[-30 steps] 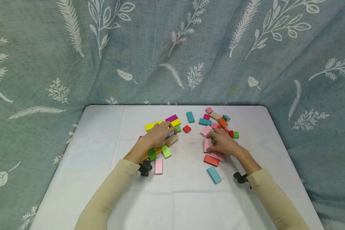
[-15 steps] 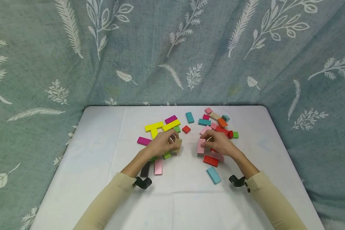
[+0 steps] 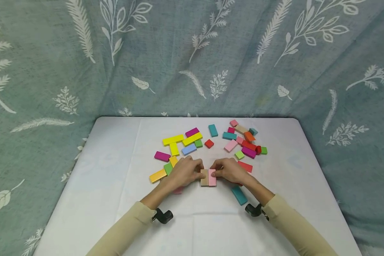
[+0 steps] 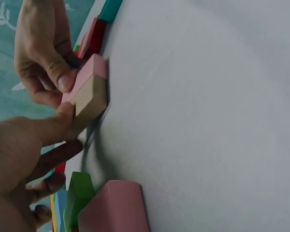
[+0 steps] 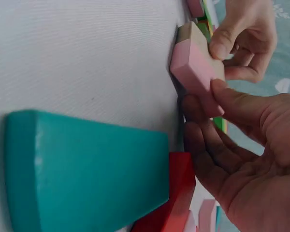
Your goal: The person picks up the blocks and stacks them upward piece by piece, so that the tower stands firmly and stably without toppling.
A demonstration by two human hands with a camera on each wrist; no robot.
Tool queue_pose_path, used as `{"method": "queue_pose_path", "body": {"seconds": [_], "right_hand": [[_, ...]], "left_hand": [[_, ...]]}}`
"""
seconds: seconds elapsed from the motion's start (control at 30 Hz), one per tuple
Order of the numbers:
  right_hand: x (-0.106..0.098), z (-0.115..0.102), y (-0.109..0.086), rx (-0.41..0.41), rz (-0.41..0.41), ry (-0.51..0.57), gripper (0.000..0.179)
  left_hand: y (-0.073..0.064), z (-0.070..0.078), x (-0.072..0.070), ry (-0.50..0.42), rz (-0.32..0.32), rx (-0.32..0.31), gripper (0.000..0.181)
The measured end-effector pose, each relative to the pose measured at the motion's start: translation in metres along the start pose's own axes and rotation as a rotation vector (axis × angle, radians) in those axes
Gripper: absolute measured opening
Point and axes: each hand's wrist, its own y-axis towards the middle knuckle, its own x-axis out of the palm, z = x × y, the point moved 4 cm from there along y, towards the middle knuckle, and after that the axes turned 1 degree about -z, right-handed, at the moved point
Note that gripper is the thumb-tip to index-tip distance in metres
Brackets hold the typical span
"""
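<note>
At the middle of the white table, my left hand [image 3: 186,172] pinches a tan wooden block [image 3: 204,177] between thumb and fingers. My right hand [image 3: 231,170] pinches a pink block [image 3: 212,177] the same way. Both blocks lie long side against long side, their ends level, as the left wrist view also shows with the tan block [image 4: 91,102] beside the pink block [image 4: 87,72]. From the right wrist, my thumb presses on the top of the pink block [image 5: 195,72] with fingers at its side.
Left of the hands lie yellow, green, purple and orange blocks, with a blue block [image 3: 189,149] among them. Several red, pink and purple blocks spread to the right. A teal block [image 3: 239,195] lies below my right wrist. Another pink block [image 4: 117,208] sits near my left hand.
Both hands have picked blocks from the two groups, tan with the left and pink with the right. They have carried them inward and nearer me, setting them side by side.
</note>
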Motion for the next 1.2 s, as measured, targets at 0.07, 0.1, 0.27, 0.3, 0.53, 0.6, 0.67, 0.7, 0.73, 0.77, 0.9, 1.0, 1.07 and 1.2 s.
{"method": "queue_pose_path", "body": {"seconds": [0.07, 0.1, 0.27, 0.3, 0.53, 0.6, 0.67, 0.7, 0.73, 0.77, 0.9, 1.0, 1.07, 1.2], "right_hand": [[0.001, -0.001, 0.001, 0.001, 0.014, -0.011, 0.023], [0.001, -0.002, 0.001, -0.003, 0.018, -0.014, 0.023], [0.003, -0.003, 0.003, 0.012, 0.006, -0.021, 0.025], [0.003, -0.003, 0.003, 0.021, -0.001, -0.016, 0.025], [0.005, -0.003, 0.005, 0.060, -0.030, 0.005, 0.027], [0.006, -0.003, 0.005, 0.055, -0.031, 0.003, 0.027], [0.006, -0.002, 0.006, 0.051, -0.035, 0.001, 0.027], [0.007, -0.002, 0.007, 0.048, -0.039, 0.002, 0.027], [0.007, -0.001, 0.007, 0.048, -0.045, 0.001, 0.028], [0.007, -0.001, 0.008, 0.043, -0.055, 0.001, 0.029], [-0.007, 0.003, 0.003, -0.019, -0.094, 0.002, 0.042], [-0.030, 0.008, -0.008, -0.072, -0.108, -0.003, 0.050], [-0.044, 0.014, -0.016, -0.080, -0.117, -0.018, 0.051], [-0.057, 0.029, -0.027, -0.065, -0.169, -0.067, 0.053]], "left_hand": [[0.001, -0.001, 0.002, 0.051, 0.015, 0.016, 0.030], [0.001, -0.001, 0.002, 0.067, 0.020, 0.020, 0.031], [0.002, -0.004, 0.005, 0.086, 0.017, 0.015, 0.033], [0.002, -0.004, 0.005, 0.081, 0.016, 0.017, 0.033], [0.000, -0.006, 0.003, 0.058, 0.016, 0.007, 0.037], [0.000, -0.007, 0.003, 0.051, 0.016, 0.008, 0.037], [-0.001, -0.008, 0.002, 0.046, 0.014, 0.011, 0.037], [0.000, -0.008, 0.002, 0.048, 0.013, 0.012, 0.037], [0.000, -0.009, 0.002, 0.048, 0.013, 0.012, 0.037], [0.000, -0.009, 0.002, 0.048, 0.013, 0.015, 0.038], [-0.002, -0.013, -0.001, -0.009, 0.012, 0.028, 0.041], [-0.006, -0.021, -0.007, -0.055, 0.033, 0.032, 0.043], [-0.010, -0.028, -0.013, -0.045, 0.062, 0.012, 0.044], [-0.020, -0.044, -0.022, 0.061, 0.109, -0.095, 0.051]]}}
